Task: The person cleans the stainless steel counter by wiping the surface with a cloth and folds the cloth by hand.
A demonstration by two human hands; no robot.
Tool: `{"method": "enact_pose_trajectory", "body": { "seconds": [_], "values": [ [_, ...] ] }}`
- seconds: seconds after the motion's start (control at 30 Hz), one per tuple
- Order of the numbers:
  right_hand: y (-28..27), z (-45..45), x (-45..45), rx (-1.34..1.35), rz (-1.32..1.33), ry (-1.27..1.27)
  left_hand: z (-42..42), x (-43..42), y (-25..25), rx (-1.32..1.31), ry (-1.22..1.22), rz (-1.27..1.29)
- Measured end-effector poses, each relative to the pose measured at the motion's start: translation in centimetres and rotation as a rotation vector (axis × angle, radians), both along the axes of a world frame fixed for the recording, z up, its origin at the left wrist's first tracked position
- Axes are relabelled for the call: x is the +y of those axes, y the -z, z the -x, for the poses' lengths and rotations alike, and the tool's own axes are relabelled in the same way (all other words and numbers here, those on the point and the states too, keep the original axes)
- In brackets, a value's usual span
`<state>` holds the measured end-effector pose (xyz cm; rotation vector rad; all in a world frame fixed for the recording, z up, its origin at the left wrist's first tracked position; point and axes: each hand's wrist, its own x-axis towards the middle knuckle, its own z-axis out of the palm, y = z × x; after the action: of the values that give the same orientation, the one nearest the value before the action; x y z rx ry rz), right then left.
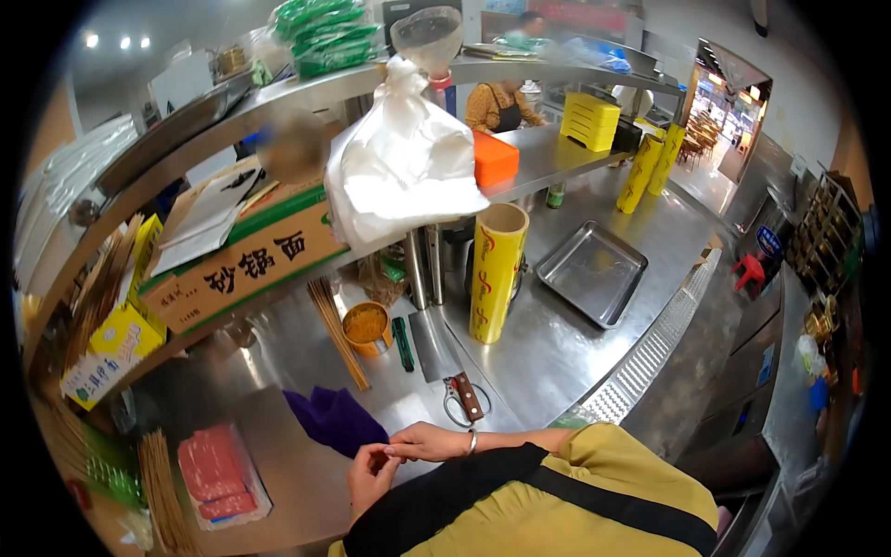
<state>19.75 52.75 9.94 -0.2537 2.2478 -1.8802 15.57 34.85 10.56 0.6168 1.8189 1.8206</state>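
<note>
My right hand [429, 441], with a bangle at the wrist, reaches in from the right. Its fingertips meet those of my left hand [369, 475] in front of my body. The fingers of both hands are pinched together, and anything between them is too small or hidden to make out. Just beyond the fingertips a crumpled purple cloth [336, 420] lies on the steel counter [278, 371]; whether the fingers touch it I cannot tell. To the left, pink meat slices [213, 464] rest in a clear tray beside a bundle of wooden skewers [165, 492].
Scissors [457, 408], a cleaver [434, 345], a bowl of orange powder [368, 327] and a yellow film roll [499, 274] stand or lie ahead. A metal tray [594, 274] sits farther right. The overhead shelf carries a cardboard box [246, 265] and white plastic bags [404, 158].
</note>
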Motion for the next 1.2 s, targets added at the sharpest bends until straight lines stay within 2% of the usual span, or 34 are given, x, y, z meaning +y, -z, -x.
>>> {"method": "enact_pose_trajectory", "body": {
  "seconds": [0.07,0.13,0.27,0.4,0.53,0.63,0.8,0.87,0.9,0.93,1.0,1.07,1.13,1.17,1.2],
  "values": [
    [0.4,-0.4,-0.7,-0.093,0.174,0.047,-0.3,0.2,0.9,-0.13,-0.045,-0.091],
    [1.0,-0.9,-0.9,-0.135,0.151,0.02,-0.7,-0.5,2.0,-0.143,-0.039,-0.099],
    [1.2,-1.2,-2.2,-0.265,0.281,0.079,-0.9,-1.9,2.1,-0.152,-0.084,-0.029],
    [1.5,-0.3,-4.3,-0.254,0.265,0.045,-1.0,-4.1,3.0,-0.236,-0.158,-0.114],
    [2.1,1.3,-7.6,-0.365,0.311,-0.069,-1.0,-8.1,2.5,-0.249,-0.18,-0.163],
    [1.0,2.7,-10.3,-0.475,0.389,-0.18,-0.8,-11.1,2.4,-0.335,-0.22,-0.292],
    [1.3,4.8,-14.3,-0.51,0.321,-0.26,1.1,-16.0,3.6,-0.483,-0.323,-0.47],
    [1.3,5.6,-15.2,-0.486,0.347,-0.126,2.2,-17.1,3.9,-0.673,-0.4,-0.647],
    [1.3,5.9,-15.4,-0.48,0.336,-0.12,2.8,-17.5,4.7,-0.71,-0.35,-0.679],
    [1.1,6.1,-15.7,-0.33,0.281,-0.131,3.2,-17.4,5.2,-0.708,-0.339,-0.689],
    [0.2,6.5,-16.3,-0.031,0.163,-0.136,4.3,-17.1,5.9,-0.913,-0.212,-0.738],
    [-2.0,7.1,-16.7,0.385,-0.225,-0.155,5.5,-16.1,6.9,-0.945,-0.094,-0.707],
    [-2.0,7.2,-16.4,0.366,-0.271,-0.152,6.3,-15.1,8.1,-1.03,0.115,-0.627],
    [-1.7,7.4,-16.1,0.359,-0.282,-0.134,6.9,-14.5,8.7,-1.044,0.211,-0.671],
    [-1.1,7.4,-15.7,0.38,-0.291,-0.126,7.0,-14.2,9.5,-1.06,0.228,-0.667]
  ]
}}
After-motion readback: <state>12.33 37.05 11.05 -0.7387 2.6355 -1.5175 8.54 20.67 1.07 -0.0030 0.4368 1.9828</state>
